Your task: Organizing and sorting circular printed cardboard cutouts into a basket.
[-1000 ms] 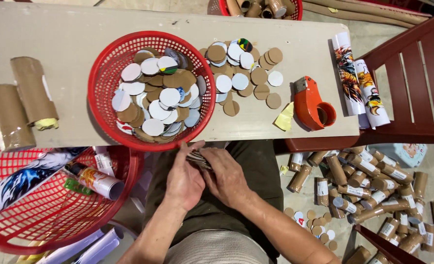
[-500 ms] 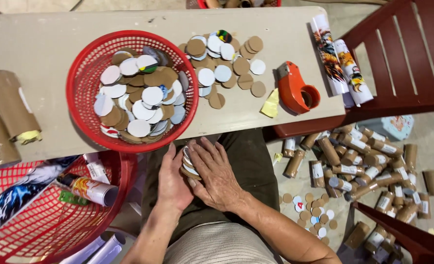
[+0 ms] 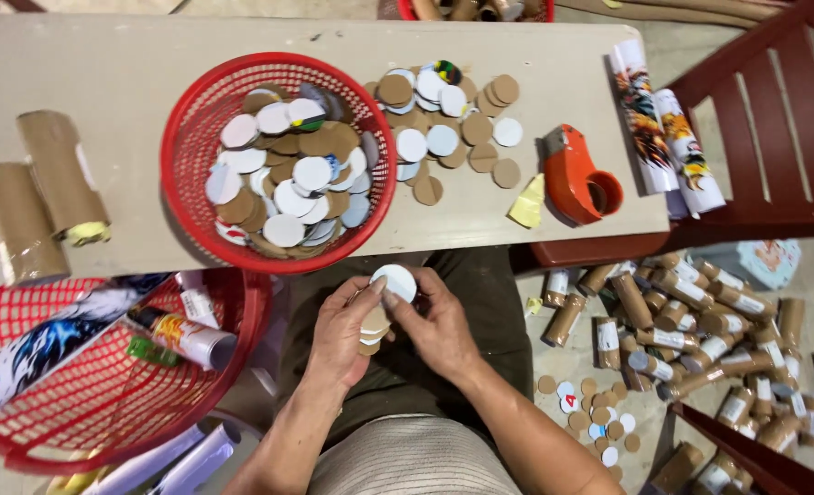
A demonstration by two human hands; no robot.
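A small stack of round cardboard discs [image 3: 376, 316], white face up, now sits raised and clear between both hands over the lap, where a moment ago the hands hid it. The left hand [image 3: 341, 332] cups the stack; the right hand [image 3: 440, 323] pinches the top disc. Just beyond, on the pale surface [image 3: 104, 73], stands the red plastic basket of discs [image 3: 283, 160].

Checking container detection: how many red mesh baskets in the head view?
3. One on the table, full of round discs. One big basket at lower left, holding printed rolls. One sliver at the top edge, mostly cropped. More may lie out of frame.
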